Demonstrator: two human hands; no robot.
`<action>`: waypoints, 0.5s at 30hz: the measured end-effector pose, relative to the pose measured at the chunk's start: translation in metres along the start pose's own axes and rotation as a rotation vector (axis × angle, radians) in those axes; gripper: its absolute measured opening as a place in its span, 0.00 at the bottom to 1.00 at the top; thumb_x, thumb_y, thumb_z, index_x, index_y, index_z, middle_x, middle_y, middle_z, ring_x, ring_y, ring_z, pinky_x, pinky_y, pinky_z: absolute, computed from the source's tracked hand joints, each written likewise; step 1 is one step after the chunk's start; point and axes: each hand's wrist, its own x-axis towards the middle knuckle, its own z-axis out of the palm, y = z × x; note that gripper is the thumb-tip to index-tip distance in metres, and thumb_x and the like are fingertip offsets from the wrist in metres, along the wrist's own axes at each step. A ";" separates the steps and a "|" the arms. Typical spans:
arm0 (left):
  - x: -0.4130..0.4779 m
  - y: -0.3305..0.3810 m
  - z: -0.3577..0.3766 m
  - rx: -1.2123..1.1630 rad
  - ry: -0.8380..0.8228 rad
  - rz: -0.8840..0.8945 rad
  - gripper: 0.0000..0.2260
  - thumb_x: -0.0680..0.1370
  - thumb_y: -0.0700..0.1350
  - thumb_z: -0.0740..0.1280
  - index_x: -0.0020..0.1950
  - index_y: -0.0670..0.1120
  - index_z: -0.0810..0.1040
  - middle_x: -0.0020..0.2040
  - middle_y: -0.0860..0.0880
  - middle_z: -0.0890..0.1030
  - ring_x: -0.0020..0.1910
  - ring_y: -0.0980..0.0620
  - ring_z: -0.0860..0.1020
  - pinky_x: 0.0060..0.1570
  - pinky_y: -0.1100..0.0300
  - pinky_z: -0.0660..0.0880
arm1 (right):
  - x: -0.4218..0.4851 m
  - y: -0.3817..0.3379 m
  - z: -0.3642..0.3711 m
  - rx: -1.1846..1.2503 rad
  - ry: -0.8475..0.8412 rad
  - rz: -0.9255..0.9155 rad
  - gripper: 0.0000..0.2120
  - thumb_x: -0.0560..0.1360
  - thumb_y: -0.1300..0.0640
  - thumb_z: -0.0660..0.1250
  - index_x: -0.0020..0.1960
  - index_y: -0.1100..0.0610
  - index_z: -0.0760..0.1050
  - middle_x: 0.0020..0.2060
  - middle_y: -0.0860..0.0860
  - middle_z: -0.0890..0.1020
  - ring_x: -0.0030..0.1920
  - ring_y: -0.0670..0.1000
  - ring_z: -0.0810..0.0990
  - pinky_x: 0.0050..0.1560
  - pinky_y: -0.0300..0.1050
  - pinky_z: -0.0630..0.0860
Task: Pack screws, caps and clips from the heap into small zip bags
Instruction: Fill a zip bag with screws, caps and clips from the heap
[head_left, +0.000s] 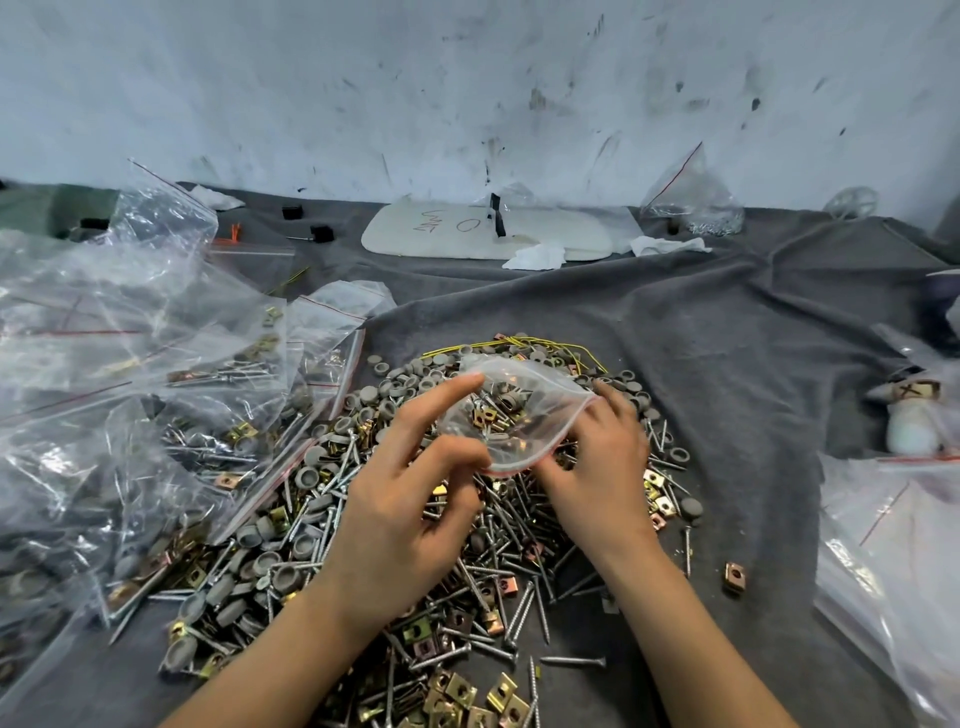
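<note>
Over the 12 o'clock half of the heap (519, 571) of screws, caps and clips, the small zip bag (519, 436) is held between both hands.

The left hand (410, 514) stands at the bag's 8 o'clock. Its index finger (447, 400) lies straight along the far-left edge, its thumb bends up to the near corner, and its other fingers are curled. It holds the bag between index finger and thumb.

The right hand (602, 467) stands at 4 o'clock, fingers curled onto the red zip strip (540, 452) and pinching it.

The strip's long axis runs from 2 o'clock to 8 o'clock, and the bag body lies toward 11 o'clock of it. The mouth appears spread open. Whether the parts seen through the film are inside the bag cannot be told.

Judgement: the next pick comes from the heap at 6 o'clock, directly below the bag. The left hand has the lighter hold, so it is better placed to release and fetch while the right hand holds the strip.
</note>
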 end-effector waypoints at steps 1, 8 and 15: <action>0.000 0.000 0.000 0.000 -0.001 -0.005 0.06 0.74 0.37 0.63 0.44 0.38 0.79 0.68 0.45 0.71 0.69 0.50 0.71 0.66 0.60 0.68 | -0.001 -0.004 -0.005 0.079 0.157 -0.055 0.08 0.72 0.61 0.71 0.51 0.58 0.79 0.53 0.51 0.80 0.62 0.54 0.72 0.63 0.64 0.67; 0.000 0.004 0.000 0.020 -0.017 0.012 0.08 0.75 0.39 0.63 0.44 0.37 0.80 0.68 0.45 0.70 0.67 0.52 0.72 0.65 0.65 0.67 | -0.022 -0.032 -0.028 0.190 0.677 -0.623 0.01 0.77 0.60 0.65 0.47 0.58 0.75 0.44 0.52 0.83 0.49 0.54 0.78 0.49 0.55 0.73; -0.002 -0.001 0.000 -0.007 0.006 -0.008 0.04 0.75 0.40 0.63 0.49 0.45 0.75 0.69 0.48 0.69 0.64 0.47 0.75 0.64 0.60 0.71 | -0.012 -0.024 -0.033 0.223 0.660 -0.411 0.09 0.76 0.59 0.62 0.46 0.64 0.78 0.52 0.57 0.78 0.56 0.54 0.74 0.57 0.52 0.70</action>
